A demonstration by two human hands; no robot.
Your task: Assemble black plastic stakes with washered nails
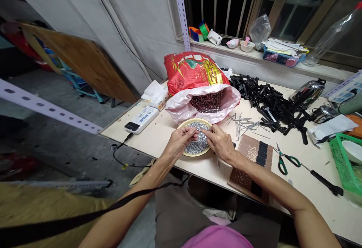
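Yellow dish [183, 152] of small silver metal pieces [199, 142], on the surface [158, 135] just in front of the open red-and-white bag [198, 86]. Left hand [178, 142] and right hand [221, 142] both over the dish, fingers pinched together at its middle; what they pinch is too small to tell. Loose metal pins [244, 124], brown board [251, 161] and green-handled scissors [284, 160] lie right of the dish.

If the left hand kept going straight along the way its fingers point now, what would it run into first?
The left hand points right, across the yellow dish of small silver parts. It would most likely meet the right hand first, whose fingertips sit close over the same dish. Whether the fingertips already touch is unclear.
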